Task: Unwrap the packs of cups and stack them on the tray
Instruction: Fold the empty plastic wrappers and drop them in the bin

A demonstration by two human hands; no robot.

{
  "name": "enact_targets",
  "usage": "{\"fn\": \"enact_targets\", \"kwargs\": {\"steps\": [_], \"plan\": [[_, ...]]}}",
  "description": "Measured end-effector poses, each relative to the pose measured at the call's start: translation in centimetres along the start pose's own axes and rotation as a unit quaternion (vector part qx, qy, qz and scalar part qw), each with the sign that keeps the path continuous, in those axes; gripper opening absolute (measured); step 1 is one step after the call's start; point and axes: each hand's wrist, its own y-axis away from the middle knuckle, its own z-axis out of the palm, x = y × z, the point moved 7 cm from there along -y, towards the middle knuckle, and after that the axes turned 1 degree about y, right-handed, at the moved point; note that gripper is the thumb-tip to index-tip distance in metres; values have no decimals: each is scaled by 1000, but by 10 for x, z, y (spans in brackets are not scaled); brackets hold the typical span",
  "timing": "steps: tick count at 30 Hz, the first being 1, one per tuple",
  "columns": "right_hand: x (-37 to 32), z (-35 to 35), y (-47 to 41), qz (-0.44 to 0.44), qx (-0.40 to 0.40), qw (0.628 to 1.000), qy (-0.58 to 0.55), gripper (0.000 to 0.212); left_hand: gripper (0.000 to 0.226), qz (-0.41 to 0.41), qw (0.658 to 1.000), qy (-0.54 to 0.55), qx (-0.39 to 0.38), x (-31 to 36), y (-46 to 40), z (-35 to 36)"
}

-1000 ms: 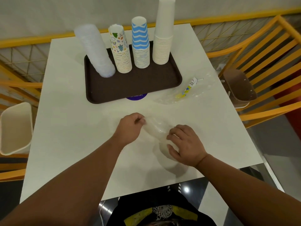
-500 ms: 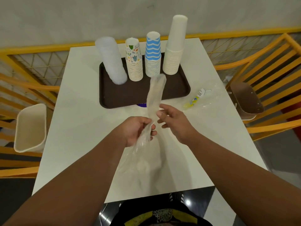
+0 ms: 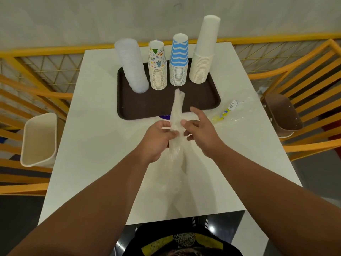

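A long clear plastic wrapper (image 3: 176,115) stands up between my hands above the white table (image 3: 103,137). My left hand (image 3: 158,139) grips its middle with curled fingers. My right hand (image 3: 199,130) pinches it from the right side, index finger raised. On the dark brown tray (image 3: 201,100) stand a clear plastic cup stack (image 3: 132,67), a patterned paper cup stack (image 3: 157,67), a blue-and-white zigzag stack (image 3: 179,60) and a tall plain white stack (image 3: 204,50). All are upside down along the tray's far edge.
An empty clear wrapper with a yellow label (image 3: 227,111) lies on the table right of the tray. A cream bin (image 3: 39,139) hangs at the left, a brown bin (image 3: 282,113) at the right. Orange railings (image 3: 304,67) surround the table.
The wrapper was bunched flat on the table under both hands; now it is lifted upright. My right hand moved in and took hold of it beside my left.
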Motion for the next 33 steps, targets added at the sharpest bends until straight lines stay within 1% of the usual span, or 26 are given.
{"fn": "enact_targets", "kwargs": {"steps": [1,2,4,6,9,11,13,15,17,18,20,21,23,24,26,28,30,31,33], "plan": [[-3,1,3,-28,-18,999,9,57,29,8,1000,23,10,3,-1,-1],[-5,4,6,-51,-47,998,10,62,31,16,999,45,13,8,0,-2],[-9,7,10,-64,-93,994,7,66,33,29,998,60,14,15,0,-3],[-16,4,10,-74,-75,992,66,65,34,40,999,32,15,24,0,-4],[-30,0,8,-105,-36,979,172,59,32,58,998,2,-2,36,4,-5],[-34,-1,8,-112,-30,973,197,55,36,73,997,-17,-19,41,6,-6],[-38,-3,8,-120,-27,969,214,46,38,108,991,-78,-10,49,10,-8],[-44,-2,9,-133,-25,964,230,31,35,155,977,-148,18,57,13,-12],[-49,-4,9,-139,-18,965,220,16,35,175,966,-189,17,59,13,-15],[-51,-6,9,-133,-17,971,199,13,36,168,969,-182,-7,58,13,-14],[-52,-7,6,-113,-26,982,150,14,38,139,977,-147,-62,52,14,-10],[-52,-6,5,-104,-33,985,134,15,37,133,978,-143,-74,52,16,-8],[-49,-4,4,-97,-48,990,88,18,30,140,976,-153,-65,53,15,-7],[-47,-3,4,-101,-57,991,65,21,28,148,977,-148,-51,55,15,-7],[-45,-2,6,-125,-67,988,54,30,26,180,971,-158,-9,62,13,-12],[-46,-4,10,-160,-44,984,63,40,20,236,950,-201,40,72,13,-16],[-51,-11,14,-204,8,975,90,49,19,308,920,-231,72,83,18,-13],[-52,-13,17,-227,32,968,104,51,21,354,899,-243,88,89,23,-10],[-52,-17,21,-266,66,954,127,54,23,451,839,-278,120,92,34,-5]]}}
